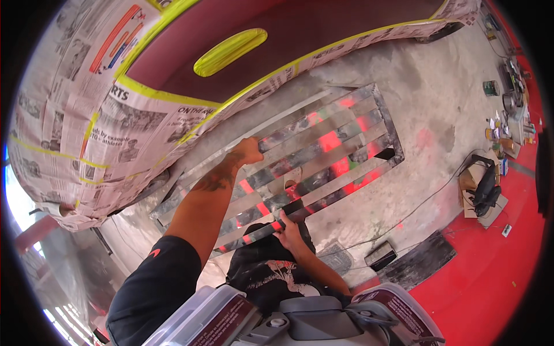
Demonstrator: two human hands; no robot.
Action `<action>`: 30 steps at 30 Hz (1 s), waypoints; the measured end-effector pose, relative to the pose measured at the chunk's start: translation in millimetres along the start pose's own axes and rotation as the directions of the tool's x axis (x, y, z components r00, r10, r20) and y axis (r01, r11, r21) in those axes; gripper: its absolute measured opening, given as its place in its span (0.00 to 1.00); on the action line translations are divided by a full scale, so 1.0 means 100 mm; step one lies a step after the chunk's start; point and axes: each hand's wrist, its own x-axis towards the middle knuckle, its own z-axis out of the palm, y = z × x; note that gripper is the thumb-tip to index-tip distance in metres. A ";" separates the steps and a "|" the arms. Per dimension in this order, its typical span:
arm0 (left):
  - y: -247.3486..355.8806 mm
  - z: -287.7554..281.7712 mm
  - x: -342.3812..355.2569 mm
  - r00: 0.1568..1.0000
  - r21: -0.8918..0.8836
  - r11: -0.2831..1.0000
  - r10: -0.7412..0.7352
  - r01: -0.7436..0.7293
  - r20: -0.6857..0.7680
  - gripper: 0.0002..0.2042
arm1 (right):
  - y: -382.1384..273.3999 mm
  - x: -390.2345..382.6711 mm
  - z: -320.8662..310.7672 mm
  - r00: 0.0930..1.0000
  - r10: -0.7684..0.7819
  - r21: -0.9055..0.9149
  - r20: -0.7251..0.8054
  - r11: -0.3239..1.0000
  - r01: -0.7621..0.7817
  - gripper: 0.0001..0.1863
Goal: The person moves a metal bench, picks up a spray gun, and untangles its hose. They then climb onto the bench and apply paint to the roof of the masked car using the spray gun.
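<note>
The left grip [249, 152] is closed around the far long edge of a slatted frame [340, 167], at a point along its length. The right grip [290, 234] is closed on the near long edge of the same frame, its thumb at the slat. The frame spans the space between the two grips and extends beyond them to the right, its far right end raised toward the upper right; whether it bears on the concrete floor [427, 109] cannot be determined. Its slats are dark and worn, with bright red paint patches mostly to the right of the left grip.

Ahead of the left grip is a maroon panel [323, 34], bordered by yellow tape [164, 97]. An oval yellow-covered section [231, 53] is set in the panel. Newspaper sheets [63, 124] cover the surface to the left of the left grip. Well to the right of both grips, a black bag [487, 187] lies on a cardboard box [468, 179]. A cable [430, 203] crosses the floor to the right of the right grip.
</note>
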 end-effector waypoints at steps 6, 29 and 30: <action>0.06 -0.15 0.20 0.999 0.001 0.999 -0.035 0.035 0.034 0.23 | -0.18 0.16 0.17 0.995 -0.015 -0.023 -0.100 1.000 0.013 0.17; -0.54 -0.27 0.52 1.000 -0.047 0.999 0.007 -0.008 -0.020 0.26 | -0.06 0.46 0.61 0.974 -0.049 -0.076 -0.221 0.997 0.033 0.17; -0.54 -0.26 0.53 1.000 -0.071 0.997 0.000 0.001 0.006 0.26 | -0.06 0.45 0.59 0.973 -0.049 -0.079 -0.225 0.996 0.032 0.17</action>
